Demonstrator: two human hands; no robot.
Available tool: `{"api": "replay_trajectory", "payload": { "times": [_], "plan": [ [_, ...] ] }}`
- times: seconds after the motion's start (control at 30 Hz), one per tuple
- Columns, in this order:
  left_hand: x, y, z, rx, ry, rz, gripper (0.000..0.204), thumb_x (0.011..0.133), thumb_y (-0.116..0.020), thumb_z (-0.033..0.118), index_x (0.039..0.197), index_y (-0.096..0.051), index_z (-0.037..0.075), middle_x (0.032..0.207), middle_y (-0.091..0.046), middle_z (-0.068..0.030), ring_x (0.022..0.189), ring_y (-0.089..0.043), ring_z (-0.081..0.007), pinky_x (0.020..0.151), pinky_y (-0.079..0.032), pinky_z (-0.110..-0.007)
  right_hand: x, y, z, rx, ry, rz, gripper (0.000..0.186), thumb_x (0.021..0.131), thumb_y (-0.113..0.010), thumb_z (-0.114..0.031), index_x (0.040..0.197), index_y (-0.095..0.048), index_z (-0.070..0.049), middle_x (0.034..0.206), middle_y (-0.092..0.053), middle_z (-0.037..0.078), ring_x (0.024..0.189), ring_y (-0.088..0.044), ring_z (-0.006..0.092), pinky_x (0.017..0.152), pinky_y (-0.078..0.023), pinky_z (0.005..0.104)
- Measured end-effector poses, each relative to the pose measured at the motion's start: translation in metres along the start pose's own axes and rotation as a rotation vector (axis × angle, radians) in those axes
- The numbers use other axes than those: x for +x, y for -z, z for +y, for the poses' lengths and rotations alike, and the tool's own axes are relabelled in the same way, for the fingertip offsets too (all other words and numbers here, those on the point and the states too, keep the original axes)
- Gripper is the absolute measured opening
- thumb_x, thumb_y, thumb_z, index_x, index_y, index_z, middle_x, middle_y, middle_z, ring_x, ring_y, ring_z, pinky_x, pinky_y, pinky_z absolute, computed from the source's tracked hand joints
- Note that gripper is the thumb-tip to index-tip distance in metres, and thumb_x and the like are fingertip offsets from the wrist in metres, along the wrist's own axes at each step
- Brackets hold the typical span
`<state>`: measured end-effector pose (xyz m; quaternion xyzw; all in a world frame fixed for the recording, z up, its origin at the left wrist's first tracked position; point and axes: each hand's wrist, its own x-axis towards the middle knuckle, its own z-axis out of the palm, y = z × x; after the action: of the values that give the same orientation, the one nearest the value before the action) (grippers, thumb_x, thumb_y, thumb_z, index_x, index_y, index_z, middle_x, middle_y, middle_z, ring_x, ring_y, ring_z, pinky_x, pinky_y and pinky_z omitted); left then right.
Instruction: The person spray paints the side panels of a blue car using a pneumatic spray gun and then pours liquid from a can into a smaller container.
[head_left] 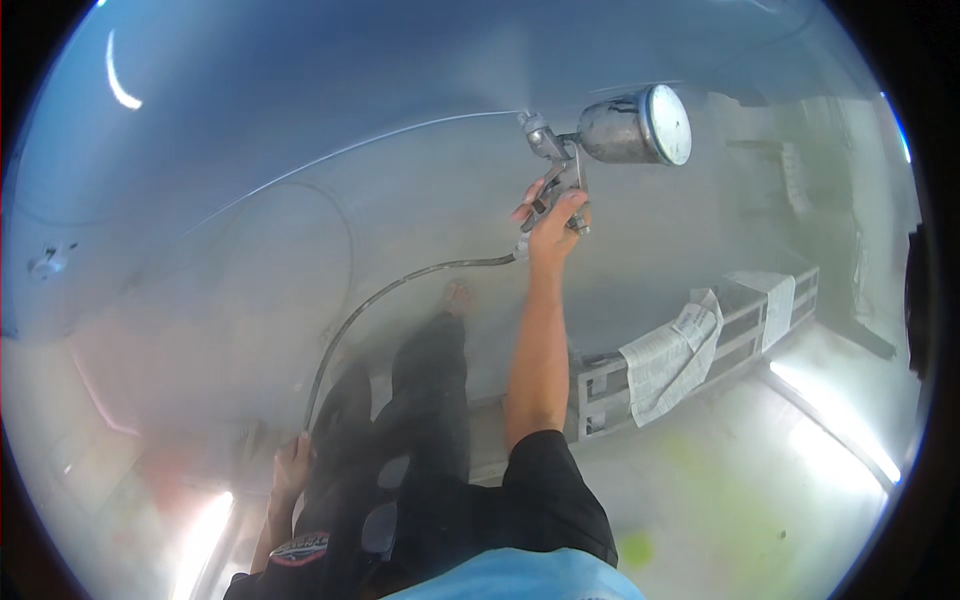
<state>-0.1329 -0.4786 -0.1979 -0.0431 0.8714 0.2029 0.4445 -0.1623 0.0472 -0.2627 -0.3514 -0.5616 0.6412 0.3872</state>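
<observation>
My right hand [557, 222] is wrapped round the handle of a metal spray gun [556, 172], with its fingers at the trigger. A grey paint cup [618, 128] with a pale round lid sticks out sideways from the gun. From the nozzle a faint mist spreads onto a large, glossy blue-grey panel [330, 80]; the nozzle is close to the panel's lower edge. A dark air hose [400, 278] curves from the bottom of the handle down to my left hand [291, 466], which is closed on it low at the left, beside my leg.
To the right stands a slatted rack [740, 345] with sheets of newspaper [675, 355] draped over it. Bright tube lights [835, 422] shine at lower right and lower left. Haze veils the grey floor [640, 235]. My foot [457, 293] is below the panel.
</observation>
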Motion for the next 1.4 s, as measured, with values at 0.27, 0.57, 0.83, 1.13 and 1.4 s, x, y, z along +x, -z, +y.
{"api": "replay_trajectory", "payload": {
  "times": [0.27,0.57,0.83,1.13,1.4],
  "plan": [
    [0.020,-0.016,0.066,0.014,-0.136,-0.080,0.058,0.103,-0.045,0.043,0.073,-0.062,-0.003,0.061,-0.057,-0.0139,0.059,-0.058,-0.0237,0.060,-0.045,-0.040,0.106,0.107,-0.046,-0.115,0.027,0.176,0.058,0.103,-0.039,-0.056,0.103,-0.056,-0.001,0.076,-0.059,0.007,0.061,-0.059,0.0141,0.046,-0.049,0.0264],
    [0.017,-0.010,0.106,0.000,-0.167,-0.133,0.056,0.103,-0.047,0.043,0.076,-0.065,-0.003,0.066,-0.061,-0.0148,0.065,-0.060,-0.0225,0.064,-0.047,-0.037,0.175,0.190,-0.113,-0.343,0.135,0.436,0.049,0.103,-0.044,-0.052,0.098,-0.055,-0.004,0.069,-0.055,0.005,0.048,-0.052,0.0144,0.043,-0.048,0.0280],
    [0.013,0.005,0.066,-0.026,-0.091,-0.151,0.056,0.103,-0.046,0.043,0.078,-0.066,-0.003,0.068,-0.062,-0.0159,0.067,-0.063,-0.0246,0.066,-0.048,-0.038,0.096,0.143,-0.050,-0.371,0.245,0.432,0.033,0.104,-0.052,-0.033,0.093,-0.056,-0.002,0.069,-0.055,0.004,0.050,-0.054,0.0111,0.043,-0.047,0.0258],
    [-0.014,0.044,-0.048,-0.074,-0.027,0.013,0.054,0.104,-0.047,0.040,0.078,-0.065,-0.004,0.063,-0.060,-0.0130,0.062,-0.059,-0.0216,0.060,-0.046,-0.038,-0.062,-0.007,0.039,-0.486,0.406,0.080,0.029,0.095,-0.067,-0.029,0.092,-0.060,-0.001,0.069,-0.061,0.008,0.055,-0.060,0.0182,0.052,-0.047,0.0322],
    [-0.039,0.066,-0.147,-0.155,0.113,0.098,0.061,0.103,-0.045,0.048,0.077,-0.066,-0.004,0.062,-0.057,-0.0148,0.063,-0.058,-0.0238,0.062,-0.045,-0.040,-0.175,-0.157,0.087,-0.520,0.519,-0.126,0.035,0.092,-0.070,-0.034,0.097,-0.062,0.000,0.073,-0.065,0.012,0.058,-0.063,0.0254,0.055,-0.050,0.0352]
  ]
}}
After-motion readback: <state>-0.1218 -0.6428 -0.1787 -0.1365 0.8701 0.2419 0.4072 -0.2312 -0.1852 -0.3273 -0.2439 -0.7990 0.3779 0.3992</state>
